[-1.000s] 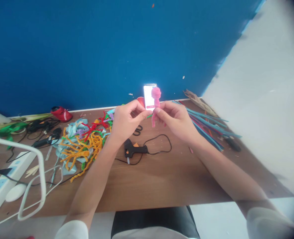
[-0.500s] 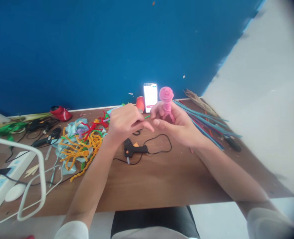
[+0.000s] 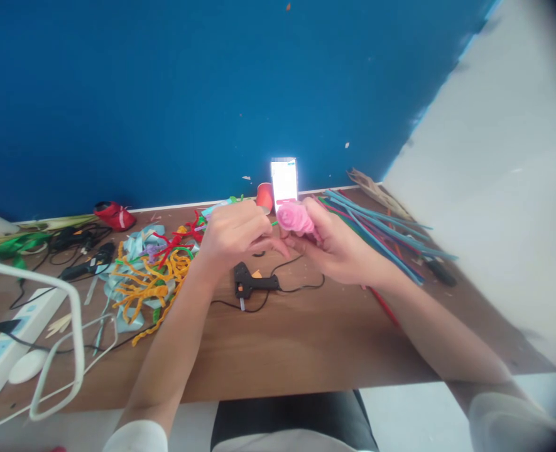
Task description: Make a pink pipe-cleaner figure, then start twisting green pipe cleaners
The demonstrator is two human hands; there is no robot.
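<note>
My right hand [image 3: 341, 248] is closed around a pink pipe-cleaner flower [image 3: 293, 216], a coiled bloom that tilts to the left toward the other hand. My left hand [image 3: 237, 235] is beside it, fingers curled in a pinch with the back of the hand toward me. A short bit of green pipe cleaner [image 3: 274, 223] shows at its fingertips; the rest is hidden. Below and between the hands, a black glue gun [image 3: 254, 284] lies on the table with its cord looping right.
A lit phone [image 3: 284, 179] leans by a red cup [image 3: 264, 197] at the wall. Yellow pipe cleaners [image 3: 155, 282] and ribbons pile at left, near a white power strip [image 3: 18, 339]. Blue pipe cleaners [image 3: 381, 220] lie at right, with a red one [image 3: 385, 306] under my right forearm.
The pink flower has tipped from upright to leaning left and lower, as my right hand turned and closed around it. My left hand has barely moved.
</note>
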